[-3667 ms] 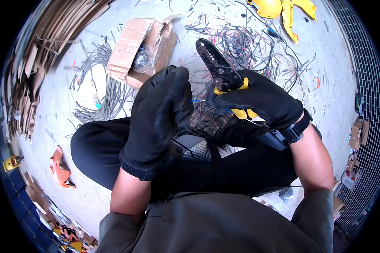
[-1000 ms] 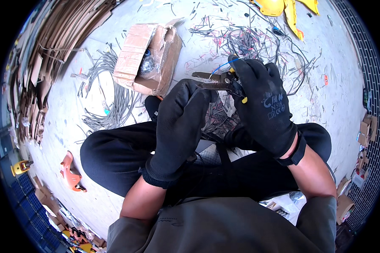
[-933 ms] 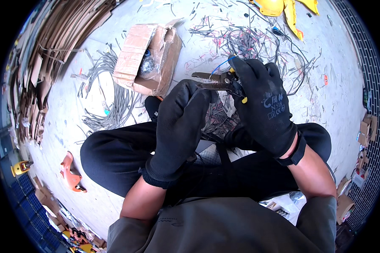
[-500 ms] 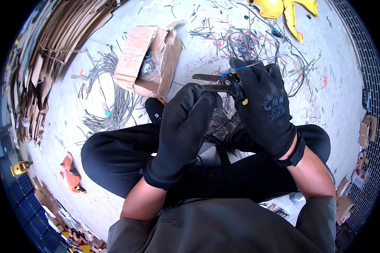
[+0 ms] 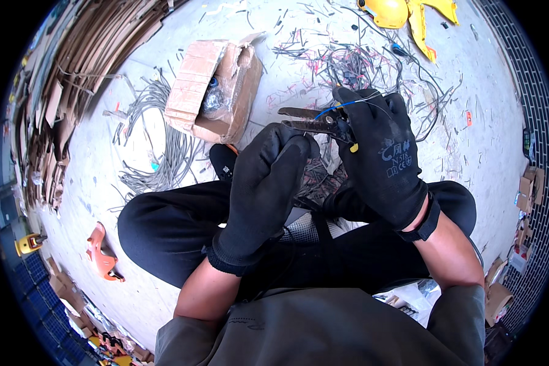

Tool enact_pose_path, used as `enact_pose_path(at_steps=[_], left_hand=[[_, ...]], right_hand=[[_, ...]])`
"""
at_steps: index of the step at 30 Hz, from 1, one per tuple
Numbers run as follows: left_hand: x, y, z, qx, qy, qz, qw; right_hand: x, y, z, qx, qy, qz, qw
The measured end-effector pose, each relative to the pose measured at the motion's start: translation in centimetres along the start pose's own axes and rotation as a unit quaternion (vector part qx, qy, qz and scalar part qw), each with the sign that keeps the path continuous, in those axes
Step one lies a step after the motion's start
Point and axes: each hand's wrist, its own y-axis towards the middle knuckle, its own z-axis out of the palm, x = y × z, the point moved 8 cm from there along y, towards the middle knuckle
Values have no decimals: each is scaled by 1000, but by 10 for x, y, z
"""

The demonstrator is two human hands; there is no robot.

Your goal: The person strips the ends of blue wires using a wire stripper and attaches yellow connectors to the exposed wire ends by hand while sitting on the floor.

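I see the wire stripper [image 5: 314, 122] and a thin blue wire [image 5: 341, 107] clamped in my gloved right hand [image 5: 381, 155]; my left hand [image 5: 265, 189] is curled just beside it, its grip unclear. An open brown cardboard box [image 5: 210, 91] lies on the floor [image 5: 494, 122], upper left.

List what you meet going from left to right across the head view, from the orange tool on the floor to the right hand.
Orange tool → cardboard box → left hand → pliers → right hand.
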Motion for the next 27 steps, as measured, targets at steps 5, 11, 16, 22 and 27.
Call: enact_pose_path(at_steps=[5,11,16,22,27], left_hand=[[0,0,0,-1,0,2,1000],[-2,0,0,1,6,3,1000],[0,0,0,-3,2,-3,1000],[-1,-1,-2,-5,20,-2,1000],[0,-2,-2,4,54,19,998]], right_hand=[[-1,0,0,6,-5,9,1000],[-2,0,-1,12,2,13,1000],[-2,1,-3,4,-4,20,1000],[-2,0,-3,-20,-3,8,1000],[-1,2,-4,-18,19,9,1000]])
